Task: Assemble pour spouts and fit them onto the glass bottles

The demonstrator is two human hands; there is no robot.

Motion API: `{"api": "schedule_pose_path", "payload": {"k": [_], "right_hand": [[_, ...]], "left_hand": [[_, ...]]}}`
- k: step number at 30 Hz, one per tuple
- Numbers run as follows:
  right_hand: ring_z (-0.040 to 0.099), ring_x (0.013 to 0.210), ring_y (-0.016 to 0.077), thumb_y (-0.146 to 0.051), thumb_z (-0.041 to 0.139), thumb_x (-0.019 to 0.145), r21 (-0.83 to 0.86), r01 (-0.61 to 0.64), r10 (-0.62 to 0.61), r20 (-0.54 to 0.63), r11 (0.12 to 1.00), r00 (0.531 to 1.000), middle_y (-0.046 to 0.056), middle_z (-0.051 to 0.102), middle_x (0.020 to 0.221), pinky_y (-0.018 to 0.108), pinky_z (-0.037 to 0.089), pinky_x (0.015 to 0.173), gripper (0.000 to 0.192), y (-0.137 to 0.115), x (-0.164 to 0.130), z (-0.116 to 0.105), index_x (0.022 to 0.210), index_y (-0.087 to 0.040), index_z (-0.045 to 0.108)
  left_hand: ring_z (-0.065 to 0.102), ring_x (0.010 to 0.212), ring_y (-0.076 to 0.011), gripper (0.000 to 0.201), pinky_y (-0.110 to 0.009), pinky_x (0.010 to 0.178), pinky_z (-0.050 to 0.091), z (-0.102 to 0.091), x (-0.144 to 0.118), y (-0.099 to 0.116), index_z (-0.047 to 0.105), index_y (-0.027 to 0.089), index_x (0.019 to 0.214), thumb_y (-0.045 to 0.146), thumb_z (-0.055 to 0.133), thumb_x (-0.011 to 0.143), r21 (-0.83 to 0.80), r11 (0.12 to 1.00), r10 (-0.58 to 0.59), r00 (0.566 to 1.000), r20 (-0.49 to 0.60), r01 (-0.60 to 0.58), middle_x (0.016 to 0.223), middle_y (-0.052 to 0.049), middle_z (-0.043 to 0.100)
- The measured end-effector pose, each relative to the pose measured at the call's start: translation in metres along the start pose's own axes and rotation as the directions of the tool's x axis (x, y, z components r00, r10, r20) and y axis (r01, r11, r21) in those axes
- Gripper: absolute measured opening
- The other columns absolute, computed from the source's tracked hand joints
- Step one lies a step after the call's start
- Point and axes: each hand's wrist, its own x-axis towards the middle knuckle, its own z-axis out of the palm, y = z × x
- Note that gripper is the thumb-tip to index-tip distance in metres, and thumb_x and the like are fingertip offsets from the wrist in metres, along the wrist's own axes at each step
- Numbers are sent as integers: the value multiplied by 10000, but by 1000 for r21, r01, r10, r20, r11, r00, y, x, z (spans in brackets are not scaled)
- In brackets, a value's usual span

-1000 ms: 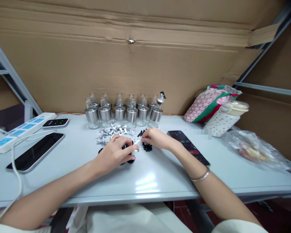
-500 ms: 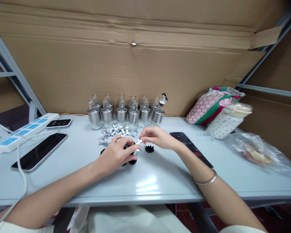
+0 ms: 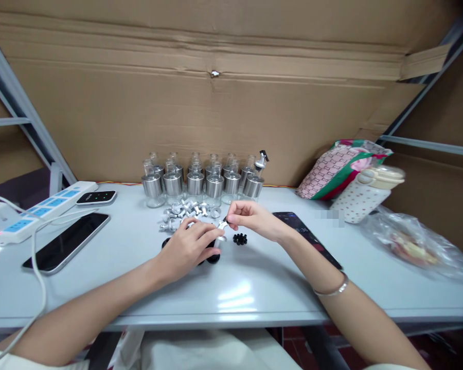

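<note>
Left hand (image 3: 189, 245) lay on the white table (image 3: 254, 288), fingers curled over a small silver pourer spout (image 3: 220, 226) – gripped at the near end so the far tip stuck out toward the other hand. Under the palm sat a few black round caps (image 3: 213, 258), partly hidden; count unclear. Right hand (image 3: 250, 218) was raised slightly off the table, thumb and forefinger pinched on a tiny black piece at the spout's tip – too small to name, likely a stopper or ring. The two hands met just at that spout, so both were closed on parts, neither loose.

Just beside the right hand, a small heap of black rings (image 3: 239, 238) lay on the table, within easy reach. Behind the hands, a scatter of loose silver spouts (image 3: 185, 210), near the left fingers. Behind those, two rows of glass bottles with metal sleeves (image 3: 200, 182) stood upright against the cardboard wall (image 3: 216, 103); only the rightmost bottle (image 3: 255, 180) carried a fitted spout with a black flap.

A dark phone (image 3: 306, 239) lay beyond the right wrist, which wore a silver bangle (image 3: 334, 290). Far left: a tablet (image 3: 67, 241), a small black router (image 3: 96, 197), a white-and-blue power strip (image 3: 38, 210) with cable. Far right: a patterned bag (image 3: 341, 164), a dotted bottle (image 3: 364, 192), a clear plastic bag (image 3: 412, 241).
</note>
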Motion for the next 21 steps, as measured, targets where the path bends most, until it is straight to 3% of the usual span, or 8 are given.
{"api": "schedule_pose_path", "payload": {"k": [6, 12, 21], "right_hand": [[490, 550, 79, -460, 770, 701, 169, -34, 34, 6, 985, 999, -39, 572, 582, 222, 352, 560, 359, 9, 2, 6, 753, -159, 582], [518, 591, 76, -551, 738, 690, 433, -92, 32, 145, 897, 989, -8, 594, 658, 211, 392, 595, 469, 11, 1, 19, 887, -134, 656], [500, 536, 66, -511, 775, 669, 552, -89, 24, 125, 829, 992, -14, 597, 636, 202, 400, 578, 405, 14, 2, 29, 788, -136, 679]], "left_hand": [[626, 872, -154, 237, -339, 851, 425, -1, 1, 1, 475, 149, 1116, 312, 345, 1004, -5, 1000, 11, 999, -35, -12, 993, -63, 667], [636, 904, -146, 224, -326, 856, 420, -5, 3, 4, 456, 146, 1137, 288, 340, 1009, -26, 999, 23, 995, -98, -26, 985, -66, 680], [643, 871, -141, 246, -321, 855, 405, -5, 3, 5, 466, 140, 1127, 318, 346, 1007, -19, 999, 35, 993, -117, -37, 947, -61, 688]]}}
